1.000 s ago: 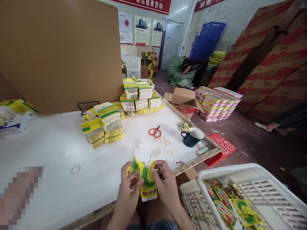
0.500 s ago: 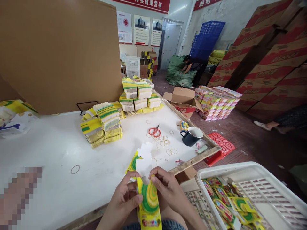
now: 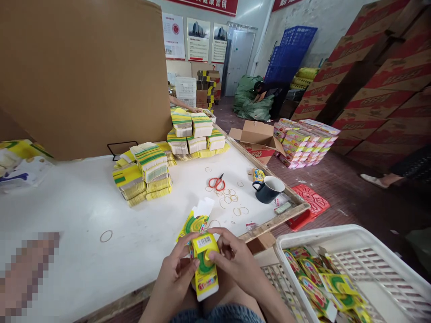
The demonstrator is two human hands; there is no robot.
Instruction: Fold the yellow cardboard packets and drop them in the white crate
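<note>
A small yellow-and-green paper box (image 3: pixel 206 264) is held in front of my lap, its barcode end up. My left hand (image 3: pixel 178 269) grips its left side, fingers behind and thumb on the edge. From the right, my right hand (image 3: pixel 235 258) presses its thumb on the front face and curls its fingers over the top end. Just beyond, on the white table (image 3: pixel 84 202), lies another yellow carton (image 3: pixel 195 222) with a white flap standing out. To my right, a white plastic crate (image 3: pixel 323 231) holds several filled-out or flat cartons (image 3: pixel 336 287), which I cannot tell.
Bundled carton blanks (image 3: pixel 148 166) stand on the table, with more stacks (image 3: pixel 188 130) behind. Red scissors (image 3: pixel 217 183), rubber bands (image 3: pixel 229 197) and a dark mug (image 3: pixel 268 190) lie ahead. A red stool (image 3: pixel 310 199) stands beyond the wooden edge. A person (image 3: pixel 269 96) bends over green sacks.
The box's white top flap is folded down, and its barcode end now shows. My right thumb has moved onto the front face. Another person's arm has appeared behind the far stacks.
</note>
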